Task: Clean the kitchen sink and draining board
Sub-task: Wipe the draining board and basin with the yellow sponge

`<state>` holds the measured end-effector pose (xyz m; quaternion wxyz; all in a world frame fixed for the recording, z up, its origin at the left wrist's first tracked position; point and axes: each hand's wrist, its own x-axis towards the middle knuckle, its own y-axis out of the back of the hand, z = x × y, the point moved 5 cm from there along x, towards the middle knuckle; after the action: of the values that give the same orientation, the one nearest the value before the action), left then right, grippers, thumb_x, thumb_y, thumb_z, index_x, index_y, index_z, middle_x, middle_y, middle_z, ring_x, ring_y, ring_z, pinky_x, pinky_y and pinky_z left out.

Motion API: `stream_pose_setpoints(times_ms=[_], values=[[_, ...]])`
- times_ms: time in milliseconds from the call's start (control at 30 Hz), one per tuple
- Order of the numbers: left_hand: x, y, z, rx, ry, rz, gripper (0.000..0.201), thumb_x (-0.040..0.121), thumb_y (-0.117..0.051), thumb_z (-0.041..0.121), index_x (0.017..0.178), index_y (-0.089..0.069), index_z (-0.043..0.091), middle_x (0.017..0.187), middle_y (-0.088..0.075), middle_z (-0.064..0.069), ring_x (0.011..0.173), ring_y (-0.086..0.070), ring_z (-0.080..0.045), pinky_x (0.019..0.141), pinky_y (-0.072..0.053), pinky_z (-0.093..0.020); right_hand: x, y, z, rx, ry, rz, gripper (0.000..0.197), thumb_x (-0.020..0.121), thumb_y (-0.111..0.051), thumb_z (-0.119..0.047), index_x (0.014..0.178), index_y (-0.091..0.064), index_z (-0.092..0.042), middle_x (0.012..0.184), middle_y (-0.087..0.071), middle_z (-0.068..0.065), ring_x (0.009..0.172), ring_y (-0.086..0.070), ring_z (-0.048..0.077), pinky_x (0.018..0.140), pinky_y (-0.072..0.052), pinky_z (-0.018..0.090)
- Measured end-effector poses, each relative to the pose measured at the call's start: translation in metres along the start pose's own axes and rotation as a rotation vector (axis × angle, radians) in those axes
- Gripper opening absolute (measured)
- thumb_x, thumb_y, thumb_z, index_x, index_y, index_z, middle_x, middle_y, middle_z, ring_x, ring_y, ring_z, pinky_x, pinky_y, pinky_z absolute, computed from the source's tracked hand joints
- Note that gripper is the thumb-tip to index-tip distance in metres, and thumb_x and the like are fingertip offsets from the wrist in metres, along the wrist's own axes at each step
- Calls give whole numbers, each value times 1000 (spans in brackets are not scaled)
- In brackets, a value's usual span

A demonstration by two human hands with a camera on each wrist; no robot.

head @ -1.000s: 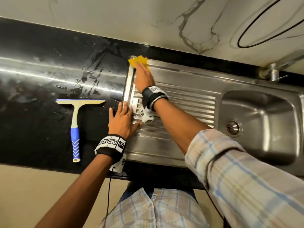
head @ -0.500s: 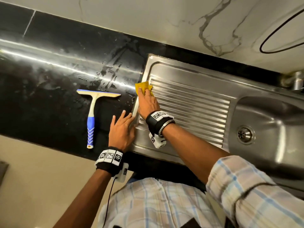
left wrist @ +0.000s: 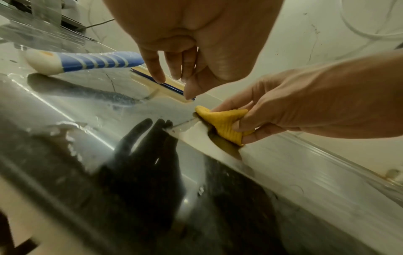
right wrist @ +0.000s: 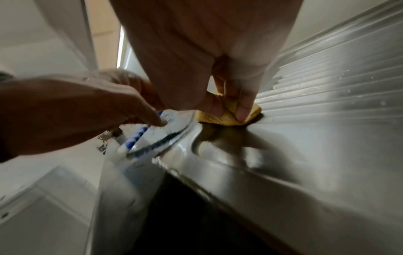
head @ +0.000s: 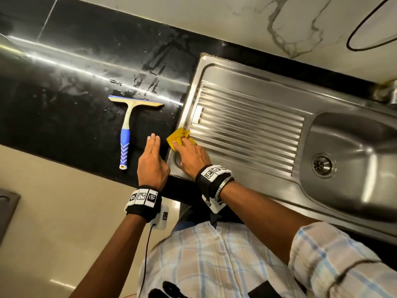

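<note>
My right hand (head: 189, 149) pinches a bunched yellow cloth (head: 178, 137) and presses it on the near left corner of the ribbed steel draining board (head: 247, 123). In the right wrist view the thumb and fingers curl round the yellow cloth (right wrist: 229, 113); the left wrist view shows the cloth (left wrist: 222, 123) on the board's raised rim. My left hand (head: 151, 160) hovers just over the black counter (head: 75, 87) beside the board, fingers straight and together, holding nothing. The sink bowl (head: 354, 164) with its drain (head: 323, 165) lies to the right.
A squeegee with a blue and white handle (head: 125, 134) lies on the wet black counter left of my left hand. A tap base (head: 386, 91) stands behind the bowl. A marbled wall runs along the back; the counter's front edge is close to my body.
My right hand has dragged the cloth down the board's left rim from the far corner to the near corner. My left hand has slid off the board's edge onto the counter side.
</note>
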<state>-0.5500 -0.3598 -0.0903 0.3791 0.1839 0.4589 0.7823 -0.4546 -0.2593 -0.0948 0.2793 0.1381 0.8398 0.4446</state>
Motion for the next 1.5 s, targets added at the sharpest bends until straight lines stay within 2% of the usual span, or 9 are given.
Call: stream_pose_setpoints(times_ms=[333, 500, 767, 933, 1067, 1200, 1367, 1433, 1500], values=[[-82, -29, 29, -158, 405, 88, 71, 79, -47, 6, 148, -37, 18, 156, -34, -3, 141, -36, -20, 111, -36, -36, -53, -28, 15, -85, 326, -231, 69, 94, -49, -11, 155, -33, -38, 166, -24, 1, 145, -38, 31, 113, -41, 44], [-109, -50, 49, -171, 269, 50, 77, 69, -37, 18, 146, -33, 12, 152, -37, -14, 139, -36, -32, 112, -35, -49, -76, -22, 31, -270, 467, -248, 56, 101, -45, -19, 154, -36, -34, 162, -32, 2, 149, -31, 25, 114, -29, 62], [-112, -95, 82, 206, 148, -167, 63, 99, -38, 48, 149, -33, 10, 161, -17, -11, 150, -9, -25, 118, -10, -55, -186, 10, 186, -234, 425, -393, 77, 87, -40, -8, 154, -33, -45, 168, -16, -6, 155, -10, 15, 119, -5, 64], [-108, -97, 79, 205, 155, -205, 66, 96, -44, 49, 148, -33, 10, 161, -16, -11, 150, -6, -26, 118, -8, -56, -271, 65, 302, -290, 244, -567, 58, 83, -51, -21, 137, -60, -39, 158, -39, -9, 148, -34, 15, 120, -21, 50], [-103, -97, 84, 192, 164, -217, 64, 96, -47, 42, 147, -35, 5, 161, -18, -13, 149, -5, -32, 119, -8, -57, -282, 125, 341, -427, -25, -380, 49, 77, -36, -49, 109, -71, -40, 110, -74, -1, 97, -68, 25, 82, -53, 33], [-101, -95, 86, 188, 175, -261, 59, 95, -50, 41, 141, -43, 4, 158, -25, -14, 148, -9, -36, 117, -12, -58, -217, 132, 276, -233, 55, -143, 34, 81, -39, -38, 100, -64, -23, 94, -72, 4, 84, -67, 33, 71, -51, 36], [-92, -64, 76, -9, 215, -102, 51, 91, -56, 40, 134, -51, 14, 143, -47, -7, 129, -48, -31, 105, -41, -49, -97, 90, 120, -103, 331, 70, 50, 93, -46, -15, 141, -55, -24, 137, -62, 3, 115, -63, 28, 89, -46, 27], [-90, -51, 66, -3, 217, -35, 51, 92, -55, 35, 138, -48, 13, 146, -44, -8, 130, -47, -29, 104, -42, -47, -60, 63, 66, -98, 441, 71, 46, 94, -42, -14, 136, -59, -13, 136, -60, 10, 115, -62, 30, 85, -38, 18], [-84, -43, 53, 30, 202, -43, 54, 92, -55, 32, 141, -45, 11, 151, -39, -11, 138, -38, -29, 109, -37, -50, -28, 29, 34, -181, 450, -38, 47, 96, -40, -18, 140, -54, -9, 150, -47, 16, 137, -46, 34, 105, -37, 29]])
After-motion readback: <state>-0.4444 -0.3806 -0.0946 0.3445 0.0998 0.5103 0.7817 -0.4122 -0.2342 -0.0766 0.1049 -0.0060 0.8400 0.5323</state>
